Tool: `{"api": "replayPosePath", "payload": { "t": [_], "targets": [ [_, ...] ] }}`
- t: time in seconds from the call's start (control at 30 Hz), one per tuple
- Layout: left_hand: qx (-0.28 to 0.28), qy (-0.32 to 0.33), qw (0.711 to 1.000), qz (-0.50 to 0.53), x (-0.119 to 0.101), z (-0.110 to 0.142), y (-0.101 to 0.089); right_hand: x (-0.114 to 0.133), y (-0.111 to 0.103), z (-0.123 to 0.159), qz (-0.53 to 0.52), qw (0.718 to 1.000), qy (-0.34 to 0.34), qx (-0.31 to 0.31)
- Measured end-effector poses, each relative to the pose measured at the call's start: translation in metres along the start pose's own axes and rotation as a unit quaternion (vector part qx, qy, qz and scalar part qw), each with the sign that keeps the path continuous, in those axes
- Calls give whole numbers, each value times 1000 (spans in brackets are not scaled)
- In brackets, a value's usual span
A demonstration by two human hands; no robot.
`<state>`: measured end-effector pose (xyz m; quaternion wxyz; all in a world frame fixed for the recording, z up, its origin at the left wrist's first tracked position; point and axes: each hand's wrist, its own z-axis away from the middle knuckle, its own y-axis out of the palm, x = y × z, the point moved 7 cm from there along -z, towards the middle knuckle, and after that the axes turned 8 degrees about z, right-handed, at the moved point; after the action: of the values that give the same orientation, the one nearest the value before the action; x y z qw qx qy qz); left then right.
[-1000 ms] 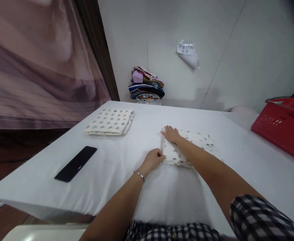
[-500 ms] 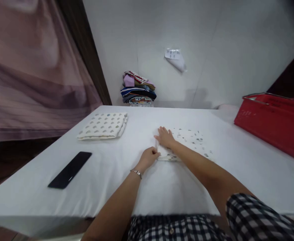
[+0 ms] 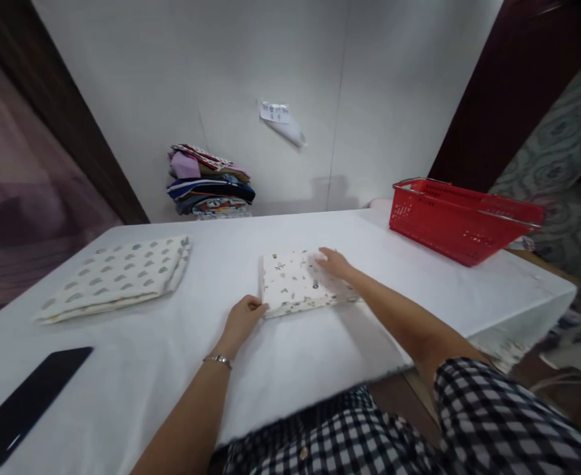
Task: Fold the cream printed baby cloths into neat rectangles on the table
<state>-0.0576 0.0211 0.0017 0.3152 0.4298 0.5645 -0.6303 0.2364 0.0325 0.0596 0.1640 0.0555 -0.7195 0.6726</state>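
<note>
A folded white cloth (image 3: 290,280) with a small scattered print lies flat on the white-covered table (image 3: 295,359). At its near left corner my left hand (image 3: 243,320) is closed, thumb and fingers pinching the cloth's edge. My right hand (image 3: 335,264) rests on the cloth's upper right part, fingers stretched out and palm down. The forearm hides the cloth's right end. Further left lies another folded white cloth (image 3: 122,274) with grey cloud-like shapes, touched by neither hand.
A black phone-like slab (image 3: 28,409) lies at the table's near left. The red basket (image 3: 449,221) with metal handles stands at the back right. Behind the table rises a pile of folded coloured cloths (image 3: 211,181). A paper sheet (image 3: 278,115) hangs on the wall.
The view has turned to the right. My right hand has slid from the cloth's left end toward its right side, uncovering the print. My left hand stays at the near left corner.
</note>
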Motion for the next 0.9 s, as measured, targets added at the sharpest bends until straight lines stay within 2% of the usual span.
{"api": "replayPosePath", "payload": {
  "t": [0.07,0.13,0.23,0.43,0.5,0.63,0.7,0.8,0.9],
  "targets": [
    [-14,-5,1000,11,0,-1,-1,-51,-13,15,-47,996,76,-4],
    [-16,-19,1000,19,1,-2,0,-89,-15,35,-107,985,135,17],
    [-2,-50,999,0,2,-4,2,-114,-3,62,-193,962,183,67],
    [14,-77,996,-51,-4,-9,4,-115,13,85,-311,906,231,171],
    [14,-81,995,-62,-5,-9,5,-114,12,87,-289,908,235,190],
    [12,-92,994,-57,-3,-10,5,-111,5,87,-224,932,218,183],
    [16,-94,994,-48,-3,-9,6,-107,8,89,-216,930,214,206],
    [21,-99,994,-38,-3,-7,7,-105,18,93,-243,909,224,254],
    [21,-105,994,-29,-4,-6,6,-105,26,95,-338,867,237,280]
  ]
}}
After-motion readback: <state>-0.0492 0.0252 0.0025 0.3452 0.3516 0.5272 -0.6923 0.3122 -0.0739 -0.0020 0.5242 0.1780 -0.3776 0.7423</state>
